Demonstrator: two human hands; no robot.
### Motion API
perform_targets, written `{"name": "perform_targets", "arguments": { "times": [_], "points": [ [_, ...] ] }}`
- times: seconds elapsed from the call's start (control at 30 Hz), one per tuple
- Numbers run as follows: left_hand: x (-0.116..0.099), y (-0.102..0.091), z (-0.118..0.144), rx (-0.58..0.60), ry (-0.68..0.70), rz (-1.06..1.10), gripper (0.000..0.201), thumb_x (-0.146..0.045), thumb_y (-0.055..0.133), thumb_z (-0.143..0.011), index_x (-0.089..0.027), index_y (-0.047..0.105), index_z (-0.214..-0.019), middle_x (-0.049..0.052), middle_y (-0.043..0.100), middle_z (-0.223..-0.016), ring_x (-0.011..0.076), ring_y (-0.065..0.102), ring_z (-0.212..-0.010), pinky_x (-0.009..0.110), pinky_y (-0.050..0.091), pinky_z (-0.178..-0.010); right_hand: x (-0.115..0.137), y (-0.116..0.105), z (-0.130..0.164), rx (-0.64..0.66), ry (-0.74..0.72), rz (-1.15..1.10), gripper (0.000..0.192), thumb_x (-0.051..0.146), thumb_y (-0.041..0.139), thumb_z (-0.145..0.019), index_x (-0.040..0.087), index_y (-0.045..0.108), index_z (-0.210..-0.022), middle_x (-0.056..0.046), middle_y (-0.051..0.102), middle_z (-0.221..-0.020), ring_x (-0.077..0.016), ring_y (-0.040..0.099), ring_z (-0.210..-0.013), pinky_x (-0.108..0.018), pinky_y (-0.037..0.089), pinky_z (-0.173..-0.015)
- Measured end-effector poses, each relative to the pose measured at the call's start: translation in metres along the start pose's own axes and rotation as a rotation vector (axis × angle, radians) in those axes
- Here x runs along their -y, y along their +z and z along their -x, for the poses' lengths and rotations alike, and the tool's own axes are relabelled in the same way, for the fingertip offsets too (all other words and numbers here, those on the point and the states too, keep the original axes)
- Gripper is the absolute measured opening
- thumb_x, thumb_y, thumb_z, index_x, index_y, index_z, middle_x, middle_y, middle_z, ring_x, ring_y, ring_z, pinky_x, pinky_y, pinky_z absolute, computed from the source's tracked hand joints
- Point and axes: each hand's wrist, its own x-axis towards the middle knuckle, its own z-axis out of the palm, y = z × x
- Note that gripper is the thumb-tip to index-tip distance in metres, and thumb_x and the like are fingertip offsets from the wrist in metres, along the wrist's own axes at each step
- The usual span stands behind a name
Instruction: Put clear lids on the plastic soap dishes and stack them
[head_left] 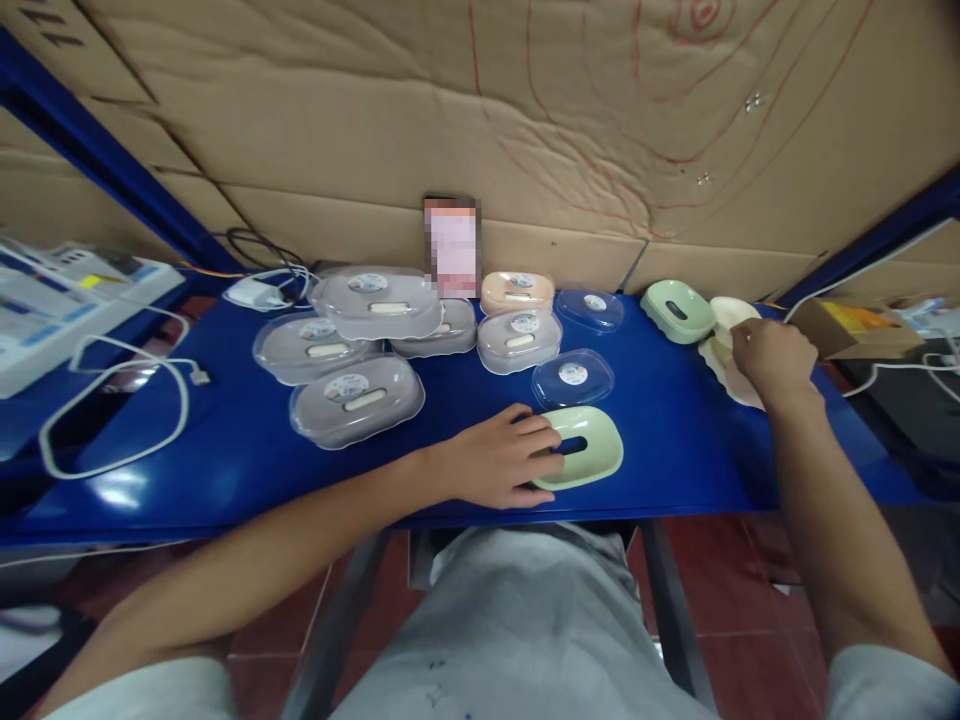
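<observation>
Near the table's front edge lies a light green oval dish (pixel 598 458) with a dark slot in its middle. My left hand (pixel 504 460) holds its left end, fingers bent over the rim. Off to the right, my right hand (pixel 776 362) is closed at some cream-coloured pieces (pixel 733 312); what its fingertips pinch is hidden. Beside those pieces sits another green dish (pixel 679 310), also slotted. Two clear lids with round stickers lie flat: one lid (pixel 574 378) just behind the held dish, the other lid (pixel 592 310) farther back.
Several grey lidded dishes (pixel 358 402) stand at the left, partly stacked, with a peach one (pixel 517 293) behind. A phone (pixel 453 248) leans on the cardboard wall (pixel 360 120). White cables (pixel 112 470) and a charger (pixel 259 292) lie left; a cardboard box (pixel 855 330) stands far right.
</observation>
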Motion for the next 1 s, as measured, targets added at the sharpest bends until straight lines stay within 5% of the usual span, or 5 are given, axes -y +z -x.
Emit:
{"name": "perform_targets", "arguments": {
  "times": [0.33,0.53,0.77,0.87,1.0],
  "points": [
    [0.001,0.003,0.001,-0.045,0.001,0.045,0.028,-0.044,0.066,-0.105,-0.018,0.071,-0.115,0.009,0.075,-0.115,0.0245,0.068,-0.111,0.041,0.045,-0.108,0.001,0.012,0.001,-0.083,0.091,-0.25,0.037,0.034,0.062,-0.104,0.007,0.081,-0.119,-0.03,0.076,-0.114,-0.0292,0.071,-0.102,-0.042,0.033,-0.078],
    [0.01,0.019,-0.005,-0.104,-0.053,0.083,0.026,-0.031,0.065,-0.107,-0.014,0.069,-0.127,0.015,0.073,-0.131,0.0276,0.066,-0.131,0.044,0.051,-0.118,-0.003,0.005,0.008,-0.332,0.033,-0.457,0.038,0.033,0.058,-0.105,0.005,0.08,-0.12,-0.027,0.077,-0.113,-0.0257,0.07,-0.101,-0.04,0.041,-0.084],
    [0.01,-0.002,-0.002,-0.436,-0.138,0.152,0.034,-0.027,0.062,-0.11,-0.017,0.062,-0.142,0.015,0.072,-0.137,0.0251,0.068,-0.134,0.044,0.057,-0.117,0.003,-0.006,0.122,-0.57,-0.28,-0.705,0.029,0.046,0.063,-0.105,0.02,0.076,-0.112,-0.011,0.079,-0.112,-0.026,0.074,-0.106,-0.043,0.057,-0.1],
    [0.007,-0.022,0.002,-0.576,-0.134,0.175,0.039,-0.023,0.065,-0.108,-0.017,0.06,-0.146,0.016,0.071,-0.139,0.0261,0.066,-0.137,0.045,0.057,-0.117,0.02,-0.007,0.184,-0.461,-0.527,-0.768,0.018,0.033,0.065,-0.106,0.027,0.075,-0.119,-0.006,0.079,-0.121,-0.0249,0.073,-0.118,-0.044,0.058,-0.107],
    [0.011,-0.023,0.002,-0.504,-0.121,0.129,0.037,-0.025,0.064,-0.108,-0.018,0.061,-0.144,0.016,0.072,-0.136,0.0262,0.069,-0.132,0.045,0.059,-0.114,0.054,-0.001,0.222,-0.285,-0.872,-0.878,0.034,0.016,0.064,-0.105,0.027,0.069,-0.137,-0.007,0.076,-0.131,-0.025,0.068,-0.128,-0.045,0.059,-0.11]
  ]
}}
